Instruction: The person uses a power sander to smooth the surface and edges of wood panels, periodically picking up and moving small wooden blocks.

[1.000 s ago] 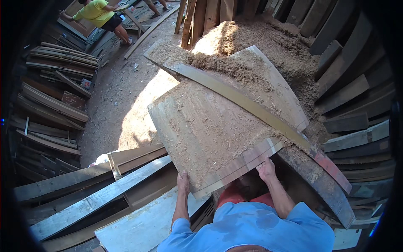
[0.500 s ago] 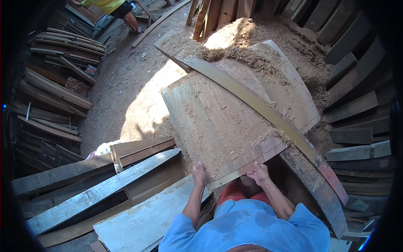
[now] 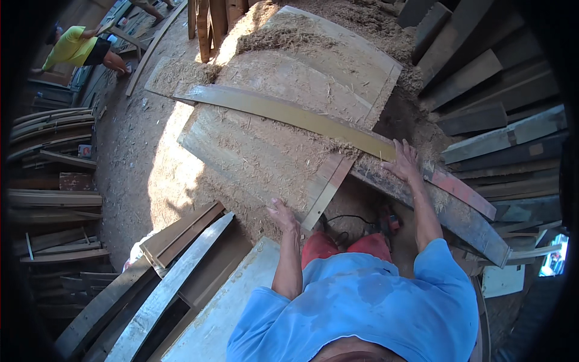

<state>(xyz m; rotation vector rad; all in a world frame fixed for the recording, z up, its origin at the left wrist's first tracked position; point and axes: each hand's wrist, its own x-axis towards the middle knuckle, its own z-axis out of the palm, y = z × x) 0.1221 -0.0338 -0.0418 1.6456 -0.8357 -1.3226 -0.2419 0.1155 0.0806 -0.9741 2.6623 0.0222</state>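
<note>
A broad wooden panel (image 3: 253, 163), strewn with shavings, lies in front of me with its near corner close to my legs. My left hand (image 3: 283, 217) is at its left edge, fingers apart. A long, flat yellow strip (image 3: 289, 114) with a reddish far-right section (image 3: 461, 192) crosses the panel diagonally. My right hand (image 3: 405, 161) is on this strip, fingers over its far edge and thumb on the near side. Beneath the strip runs a dark, worn beam (image 3: 446, 214). Beyond it is a second panel (image 3: 338, 72), also covered in shavings.
Boards and a pale plank (image 3: 175, 283) lie at my left, beside a whitish panel (image 3: 232, 301). A red tool (image 3: 393, 220) with a black cord is by my feet. Stacked timber (image 3: 482, 145) lines the right. A person in a yellow top (image 3: 75, 47) is at far left.
My right hand has left the panel's near edge and moved right onto the yellow strip. My left hand has loosened at the panel's edge. The view has turned right.
</note>
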